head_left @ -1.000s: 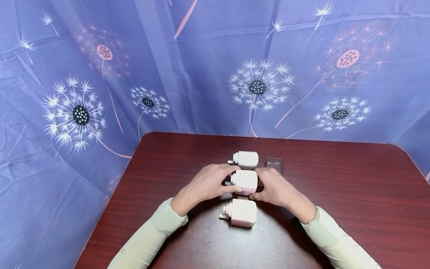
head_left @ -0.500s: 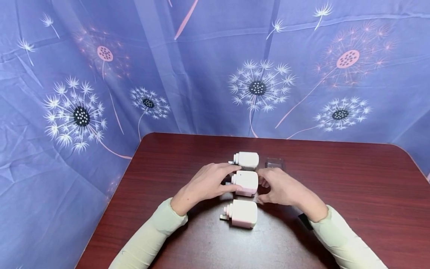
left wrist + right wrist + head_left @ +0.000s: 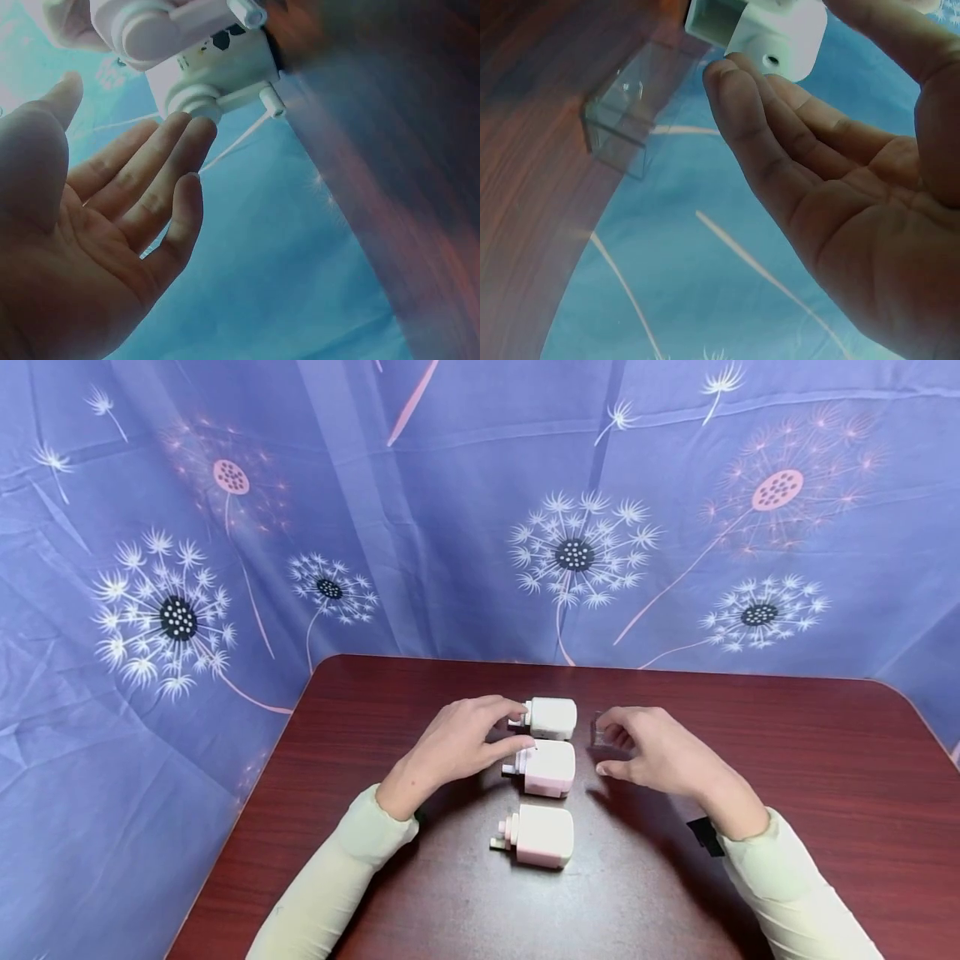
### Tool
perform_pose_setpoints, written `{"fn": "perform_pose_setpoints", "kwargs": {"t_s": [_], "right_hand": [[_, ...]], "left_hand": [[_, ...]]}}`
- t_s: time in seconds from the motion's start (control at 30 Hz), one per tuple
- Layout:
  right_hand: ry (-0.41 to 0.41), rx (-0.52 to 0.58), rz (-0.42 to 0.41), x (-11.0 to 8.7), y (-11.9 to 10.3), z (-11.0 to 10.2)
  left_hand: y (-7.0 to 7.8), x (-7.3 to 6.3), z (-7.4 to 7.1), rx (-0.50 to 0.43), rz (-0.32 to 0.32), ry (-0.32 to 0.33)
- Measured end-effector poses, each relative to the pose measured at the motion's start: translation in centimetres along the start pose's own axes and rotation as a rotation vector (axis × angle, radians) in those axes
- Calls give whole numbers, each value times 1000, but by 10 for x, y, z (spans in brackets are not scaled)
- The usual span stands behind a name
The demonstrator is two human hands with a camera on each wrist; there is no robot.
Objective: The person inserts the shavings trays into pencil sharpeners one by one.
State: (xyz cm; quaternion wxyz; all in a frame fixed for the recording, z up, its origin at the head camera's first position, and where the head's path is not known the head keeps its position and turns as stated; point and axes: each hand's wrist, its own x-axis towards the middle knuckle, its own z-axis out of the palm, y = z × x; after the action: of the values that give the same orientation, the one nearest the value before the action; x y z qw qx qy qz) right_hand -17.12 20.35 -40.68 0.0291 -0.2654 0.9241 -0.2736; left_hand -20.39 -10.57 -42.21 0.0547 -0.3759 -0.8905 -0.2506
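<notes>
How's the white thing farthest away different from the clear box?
You can see through the clear box, but not through the white thing. The white thing has bits poking out of one side; the clear box shows none. Both sit on the table.

The reddish-brown, wood-grained bench (image 3: 787, 760) has rounded far corners. In a row on it are a far white unit (image 3: 553, 717), a middle pink-sided unit (image 3: 549, 770) and a near pink-sided unit (image 3: 544, 835). A clear box (image 3: 619, 116) sits right of the first.
</notes>
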Motion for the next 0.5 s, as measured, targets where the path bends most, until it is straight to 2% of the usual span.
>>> {"fn": "perform_pose_setpoints", "kwargs": {"t_s": [0.2,0.5], "right_hand": [[40,-28,35,3,11,-9],[60,-124,35,11,29,-19]], "left_hand": [[-6,9,0,22,-54,15],[-13,22,5,34,-93,-19]]}}
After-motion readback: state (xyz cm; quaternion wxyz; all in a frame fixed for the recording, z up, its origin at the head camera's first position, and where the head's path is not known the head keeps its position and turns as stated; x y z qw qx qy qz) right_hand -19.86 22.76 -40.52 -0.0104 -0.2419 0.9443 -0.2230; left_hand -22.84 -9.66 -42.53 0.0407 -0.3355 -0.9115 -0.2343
